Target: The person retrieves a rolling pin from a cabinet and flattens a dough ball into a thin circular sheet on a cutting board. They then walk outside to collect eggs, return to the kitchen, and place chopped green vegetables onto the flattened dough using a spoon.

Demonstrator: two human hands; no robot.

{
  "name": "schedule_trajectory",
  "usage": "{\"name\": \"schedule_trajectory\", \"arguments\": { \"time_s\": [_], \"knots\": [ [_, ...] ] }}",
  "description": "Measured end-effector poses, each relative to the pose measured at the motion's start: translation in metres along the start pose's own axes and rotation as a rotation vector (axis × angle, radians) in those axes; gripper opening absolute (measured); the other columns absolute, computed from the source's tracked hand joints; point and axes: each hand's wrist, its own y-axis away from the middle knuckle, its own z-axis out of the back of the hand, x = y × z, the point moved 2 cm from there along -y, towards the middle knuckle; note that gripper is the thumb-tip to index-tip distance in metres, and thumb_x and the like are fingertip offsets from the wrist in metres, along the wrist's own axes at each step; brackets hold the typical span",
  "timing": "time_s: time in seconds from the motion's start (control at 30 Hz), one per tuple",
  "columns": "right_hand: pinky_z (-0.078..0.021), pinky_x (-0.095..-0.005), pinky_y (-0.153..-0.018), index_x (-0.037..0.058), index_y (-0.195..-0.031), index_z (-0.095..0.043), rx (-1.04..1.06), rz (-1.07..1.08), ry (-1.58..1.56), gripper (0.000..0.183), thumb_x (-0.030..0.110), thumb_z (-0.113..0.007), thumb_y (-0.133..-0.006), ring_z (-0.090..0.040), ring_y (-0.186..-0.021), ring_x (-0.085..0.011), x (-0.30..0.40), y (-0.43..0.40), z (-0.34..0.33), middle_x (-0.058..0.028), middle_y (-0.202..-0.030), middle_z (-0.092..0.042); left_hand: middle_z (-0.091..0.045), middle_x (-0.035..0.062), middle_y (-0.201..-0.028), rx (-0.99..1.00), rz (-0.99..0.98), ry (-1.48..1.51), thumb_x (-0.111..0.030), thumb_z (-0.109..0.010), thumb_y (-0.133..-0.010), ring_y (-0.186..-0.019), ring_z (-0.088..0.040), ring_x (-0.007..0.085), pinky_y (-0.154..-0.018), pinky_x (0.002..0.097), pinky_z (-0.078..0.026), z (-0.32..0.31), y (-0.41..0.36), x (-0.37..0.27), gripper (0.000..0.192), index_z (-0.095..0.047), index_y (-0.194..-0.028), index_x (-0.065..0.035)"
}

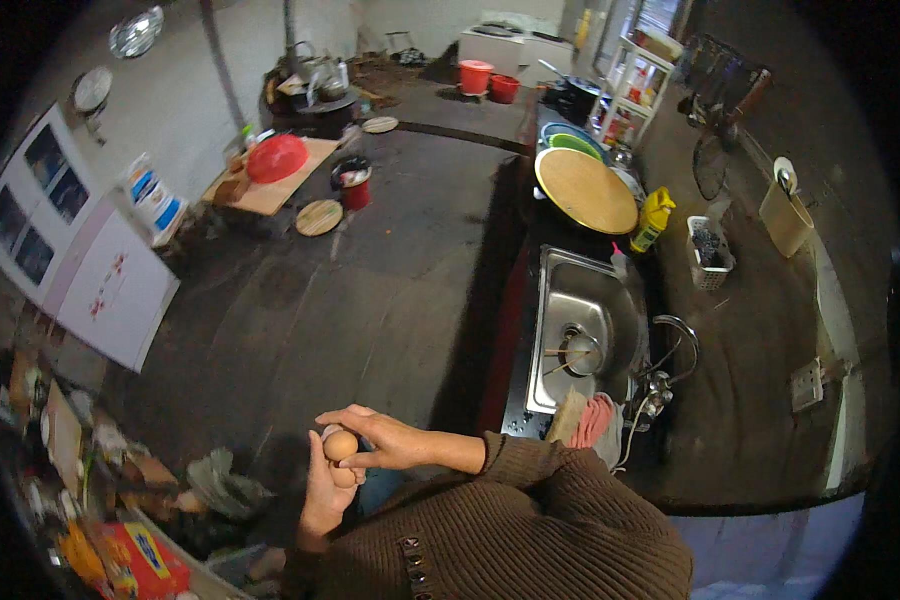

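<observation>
Two brown eggs are held together in front of my body. My left hand (324, 491) cups them from below and the left, with the lower egg (343, 477) resting against its palm and fingers. My right hand (387, 438) reaches over from the right, its thumb between the eggs and its fingers around the far side of the upper egg (340, 445). Part of each egg is hidden by the fingers. Whether more eggs lie beneath cannot be seen.
At right, a steel sink (538, 330) holds a small metal bowl (586, 355) with chopsticks. Cloths (594, 421) hang by its near edge. A round board (585, 191) and yellow bottle (653, 219) stand beyond. A white cabinet (112, 300) and low table (311, 165) are left.
</observation>
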Motion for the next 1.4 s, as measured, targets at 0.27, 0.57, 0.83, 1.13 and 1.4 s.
{"name": "schedule_trajectory", "arguments": {
  "time_s": [0.27,0.57,0.83,1.13,1.4],
  "knots": [
    [-0.0482,-0.0417,-0.094,0.0081,-0.147,-0.042,-0.144,-0.183,-0.102,0.069,0.026,-0.075,-0.089,-0.058,-0.109,-0.0305,-0.059,-0.120,0.093,-0.0167,-0.118,-0.056,-0.060,0.0069,-0.081,0.426,0.162,-0.154,-0.059,-0.041,-0.102,-0.058,-0.057,0.0191,-0.048,0.0297,-0.046,-0.035,-0.162,-0.121,0.059,-0.052,-0.121,-0.0047],
    [-0.0454,-0.0389,-0.104,0.0027,-0.142,-0.049,-0.637,-0.284,-0.407,0.053,0.022,-0.067,-0.096,-0.057,-0.117,-0.0195,-0.161,-0.141,0.206,-0.0113,-0.130,-0.061,-0.064,0.0118,-0.091,0.572,0.341,-0.208,-0.055,-0.057,-0.096,-0.061,-0.057,0.0165,-0.052,0.0273,-0.046,-0.059,-0.314,-0.191,0.054,-0.056,-0.116,-0.0044],
    [-0.0564,-0.0322,-0.083,-0.0001,-0.117,-0.060,-1.597,-0.221,-0.933,0.042,0.038,-0.061,-0.099,-0.067,-0.094,-0.0240,-0.304,-0.020,0.373,-0.0137,-0.108,-0.068,-0.064,0.0089,-0.090,0.335,0.268,-0.174,-0.053,-0.053,-0.097,-0.060,-0.056,0.0175,-0.051,0.0294,-0.044,-0.061,-0.403,-0.228,0.049,-0.057,-0.112,-0.0070],
    [-0.0575,-0.0306,-0.077,-0.0015,-0.111,-0.059,-1.873,0.033,-1.030,0.047,0.045,-0.056,-0.101,-0.066,-0.092,-0.0250,-0.461,0.107,0.565,-0.0163,-0.106,-0.067,-0.063,0.0102,-0.090,0.231,0.040,-0.056,-0.047,-0.062,-0.094,-0.060,-0.056,0.0164,-0.049,0.0261,-0.048,-0.134,-0.509,-0.233,0.044,-0.058,-0.111,-0.0065],
    [-0.0490,-0.0318,-0.092,-0.0067,-0.132,-0.057,-1.585,-0.225,-0.892,0.037,0.012,-0.050,-0.101,-0.060,-0.102,-0.0224,-0.555,0.155,0.642,-0.0142,-0.116,-0.063,-0.061,0.0083,-0.099,0.179,-0.130,-0.265,-0.046,-0.060,-0.093,-0.064,-0.053,0.0155,-0.054,0.0276,-0.044,-0.223,-0.564,-0.217,0.048,-0.056,-0.122,-0.0080]
  ]
}}
